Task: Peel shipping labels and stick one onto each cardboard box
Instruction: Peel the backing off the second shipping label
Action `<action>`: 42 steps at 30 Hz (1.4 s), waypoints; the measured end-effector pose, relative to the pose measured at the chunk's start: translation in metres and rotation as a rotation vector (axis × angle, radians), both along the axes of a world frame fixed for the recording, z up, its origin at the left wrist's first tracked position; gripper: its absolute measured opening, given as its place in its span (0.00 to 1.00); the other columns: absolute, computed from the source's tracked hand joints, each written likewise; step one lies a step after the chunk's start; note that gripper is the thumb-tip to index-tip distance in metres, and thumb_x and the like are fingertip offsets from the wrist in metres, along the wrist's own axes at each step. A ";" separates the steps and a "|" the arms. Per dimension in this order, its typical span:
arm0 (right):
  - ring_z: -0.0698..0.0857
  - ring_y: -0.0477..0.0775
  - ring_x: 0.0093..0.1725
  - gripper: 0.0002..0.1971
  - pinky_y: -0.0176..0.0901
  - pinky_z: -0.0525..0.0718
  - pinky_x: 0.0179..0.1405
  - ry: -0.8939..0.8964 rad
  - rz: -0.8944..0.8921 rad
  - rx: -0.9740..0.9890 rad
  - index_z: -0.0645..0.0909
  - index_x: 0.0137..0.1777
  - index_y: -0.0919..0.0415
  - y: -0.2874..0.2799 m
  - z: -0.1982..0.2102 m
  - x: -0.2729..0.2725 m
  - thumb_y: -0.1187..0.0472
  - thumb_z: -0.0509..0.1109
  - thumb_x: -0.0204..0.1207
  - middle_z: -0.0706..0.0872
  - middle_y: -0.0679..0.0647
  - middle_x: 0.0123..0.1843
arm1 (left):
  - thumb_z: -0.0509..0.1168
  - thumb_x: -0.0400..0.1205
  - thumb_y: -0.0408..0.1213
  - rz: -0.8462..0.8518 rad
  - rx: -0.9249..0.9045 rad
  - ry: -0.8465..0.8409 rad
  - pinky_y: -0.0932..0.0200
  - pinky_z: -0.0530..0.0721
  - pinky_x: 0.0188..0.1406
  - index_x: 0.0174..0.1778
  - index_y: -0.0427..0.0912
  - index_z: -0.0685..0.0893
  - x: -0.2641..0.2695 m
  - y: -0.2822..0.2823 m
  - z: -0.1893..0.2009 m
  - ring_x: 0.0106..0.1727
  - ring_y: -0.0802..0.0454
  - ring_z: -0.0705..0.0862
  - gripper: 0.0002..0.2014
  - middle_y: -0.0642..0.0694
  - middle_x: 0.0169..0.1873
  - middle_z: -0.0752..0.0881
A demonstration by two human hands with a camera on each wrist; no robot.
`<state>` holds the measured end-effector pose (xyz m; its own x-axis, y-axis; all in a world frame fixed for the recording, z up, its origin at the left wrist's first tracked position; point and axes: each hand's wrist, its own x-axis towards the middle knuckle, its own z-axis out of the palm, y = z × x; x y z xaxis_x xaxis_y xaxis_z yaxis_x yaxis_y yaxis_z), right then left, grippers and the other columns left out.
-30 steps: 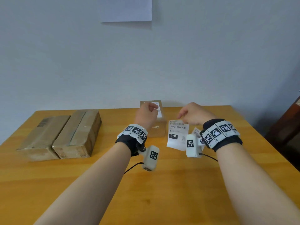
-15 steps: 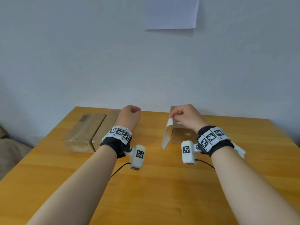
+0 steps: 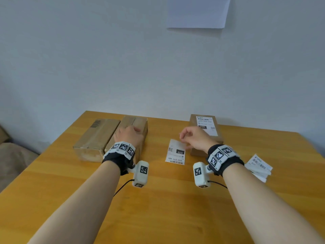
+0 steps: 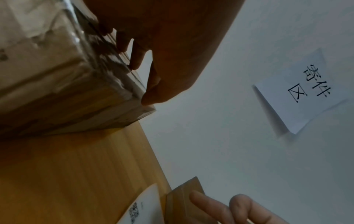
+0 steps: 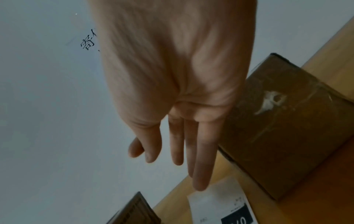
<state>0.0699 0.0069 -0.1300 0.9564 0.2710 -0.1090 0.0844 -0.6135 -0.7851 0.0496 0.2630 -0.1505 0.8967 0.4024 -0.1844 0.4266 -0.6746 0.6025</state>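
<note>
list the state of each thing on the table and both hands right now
right box: labelled on top
middle box: unlabelled, left hand gripping it
far left box: unlabelled, untouched
070 label: flat on table, print up
label stack: lying at table's right
right hand: open, holding nothing

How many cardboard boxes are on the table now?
3. Two lie side by side at the left: the outer box and the inner box, which the left hand holds. The labelled box sits behind the right hand. None seems hidden.
</note>
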 end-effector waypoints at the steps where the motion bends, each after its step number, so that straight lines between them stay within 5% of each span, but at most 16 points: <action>1: 0.92 0.57 0.56 0.11 0.60 0.93 0.55 -0.012 -0.005 -0.052 0.86 0.43 0.52 0.002 0.000 -0.001 0.66 0.70 0.85 0.89 0.53 0.62 | 0.63 0.75 0.44 0.015 0.028 0.006 0.35 0.71 0.85 0.71 0.59 0.85 -0.006 -0.003 0.008 0.80 0.33 0.76 0.25 0.38 0.72 0.83; 4: 0.89 0.52 0.44 0.10 0.48 0.88 0.44 -0.021 0.040 -0.215 0.88 0.50 0.51 0.009 -0.001 -0.003 0.64 0.67 0.87 0.89 0.49 0.59 | 0.64 0.81 0.34 0.034 0.092 0.058 0.33 0.56 0.90 0.77 0.57 0.82 -0.008 -0.006 0.016 0.90 0.31 0.56 0.27 0.38 0.85 0.68; 5: 0.86 0.49 0.42 0.08 0.39 0.83 0.37 0.007 0.069 -0.258 0.88 0.54 0.52 0.011 -0.003 -0.004 0.64 0.68 0.87 0.87 0.47 0.59 | 0.63 0.81 0.34 0.035 0.107 0.062 0.32 0.56 0.89 0.77 0.58 0.82 -0.006 -0.005 0.016 0.90 0.31 0.56 0.27 0.38 0.85 0.68; 7: 0.84 0.47 0.52 0.07 0.34 0.77 0.42 0.057 0.084 -0.320 0.87 0.61 0.54 0.012 -0.007 -0.004 0.62 0.70 0.87 0.85 0.46 0.62 | 0.63 0.82 0.35 0.042 0.126 0.051 0.33 0.58 0.86 0.75 0.60 0.83 -0.003 -0.005 0.016 0.87 0.31 0.61 0.25 0.40 0.83 0.69; 10: 0.83 0.55 0.69 0.12 0.44 0.78 0.61 0.082 -0.004 -0.387 0.85 0.67 0.55 0.010 -0.015 0.003 0.59 0.73 0.85 0.84 0.52 0.72 | 0.68 0.82 0.40 0.049 0.132 0.072 0.35 0.63 0.81 0.72 0.60 0.84 0.000 -0.007 0.017 0.82 0.31 0.67 0.21 0.40 0.79 0.71; 14: 0.83 0.58 0.69 0.23 0.51 0.83 0.70 0.163 -0.021 -0.442 0.80 0.74 0.56 0.008 -0.031 0.010 0.60 0.78 0.81 0.83 0.55 0.73 | 0.72 0.81 0.44 0.048 0.144 0.083 0.36 0.65 0.78 0.73 0.60 0.83 0.000 -0.009 0.017 0.80 0.33 0.68 0.23 0.40 0.77 0.71; 18: 0.72 0.66 0.81 0.40 0.58 0.72 0.79 0.170 -0.018 -0.561 0.66 0.87 0.53 0.009 -0.050 0.016 0.53 0.81 0.78 0.76 0.54 0.82 | 0.75 0.78 0.48 0.033 0.134 0.090 0.36 0.67 0.77 0.73 0.59 0.82 0.003 -0.011 0.016 0.80 0.33 0.67 0.26 0.40 0.78 0.70; 22: 0.59 0.72 0.87 0.53 0.65 0.65 0.82 0.176 -0.048 -0.590 0.54 0.92 0.52 0.011 -0.061 0.020 0.49 0.84 0.74 0.67 0.55 0.87 | 0.74 0.78 0.50 0.028 0.131 0.072 0.38 0.66 0.77 0.70 0.60 0.82 0.003 -0.014 0.013 0.79 0.34 0.67 0.23 0.41 0.76 0.70; 27: 0.53 0.71 0.89 0.59 0.69 0.65 0.83 0.180 0.069 -0.512 0.47 0.93 0.46 0.011 -0.064 0.019 0.57 0.85 0.73 0.73 0.55 0.85 | 0.75 0.78 0.51 0.020 0.128 0.075 0.37 0.65 0.78 0.71 0.60 0.82 0.004 -0.014 0.012 0.79 0.33 0.67 0.24 0.41 0.77 0.69; 31: 0.63 0.70 0.84 0.58 0.69 0.71 0.79 0.142 0.110 -0.588 0.53 0.92 0.45 0.016 -0.063 0.021 0.57 0.87 0.69 0.72 0.54 0.84 | 0.75 0.78 0.51 0.029 0.118 0.064 0.38 0.65 0.78 0.70 0.59 0.83 0.005 -0.013 0.011 0.79 0.34 0.66 0.23 0.41 0.77 0.69; 33: 0.65 0.67 0.82 0.46 0.66 0.73 0.77 0.157 0.099 -0.596 0.63 0.88 0.49 0.016 -0.061 0.021 0.58 0.84 0.74 0.77 0.56 0.79 | 0.75 0.77 0.51 0.026 0.104 0.061 0.38 0.65 0.78 0.70 0.58 0.83 0.005 -0.013 0.009 0.79 0.34 0.65 0.24 0.41 0.77 0.69; 36: 0.71 0.64 0.77 0.13 0.61 0.78 0.68 0.065 0.000 -0.548 0.85 0.66 0.52 0.014 -0.053 0.022 0.52 0.73 0.84 0.83 0.58 0.67 | 0.76 0.76 0.50 0.033 0.083 0.050 0.38 0.64 0.79 0.70 0.56 0.82 0.005 -0.014 0.008 0.80 0.35 0.65 0.25 0.40 0.77 0.67; 38: 0.73 0.61 0.73 0.10 0.58 0.78 0.64 -0.137 -0.095 -0.531 0.87 0.51 0.50 0.012 -0.045 0.021 0.47 0.68 0.86 0.83 0.51 0.59 | 0.76 0.76 0.50 0.038 0.083 0.046 0.38 0.63 0.80 0.71 0.56 0.82 0.005 -0.017 0.008 0.81 0.36 0.64 0.26 0.40 0.78 0.66; 40: 0.70 0.60 0.76 0.12 0.62 0.69 0.73 -0.365 -0.160 -0.591 0.86 0.44 0.47 0.010 -0.035 0.025 0.46 0.67 0.87 0.86 0.44 0.59 | 0.75 0.76 0.51 0.022 0.101 0.059 0.36 0.63 0.81 0.75 0.56 0.81 0.005 -0.021 0.008 0.82 0.35 0.63 0.29 0.39 0.80 0.65; 42: 0.63 0.63 0.84 0.13 0.71 0.53 0.82 -0.407 -0.196 -0.658 0.84 0.41 0.47 0.008 -0.024 0.032 0.48 0.66 0.87 0.86 0.42 0.62 | 0.74 0.77 0.52 -0.003 0.140 0.073 0.35 0.63 0.82 0.78 0.58 0.79 0.005 -0.026 0.008 0.83 0.34 0.62 0.31 0.39 0.81 0.65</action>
<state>0.1022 0.0154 -0.1545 0.9790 0.0956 0.1800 0.1296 -0.9736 -0.1877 0.0548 0.2366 -0.1426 0.8841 0.4263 -0.1912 0.4638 -0.7512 0.4697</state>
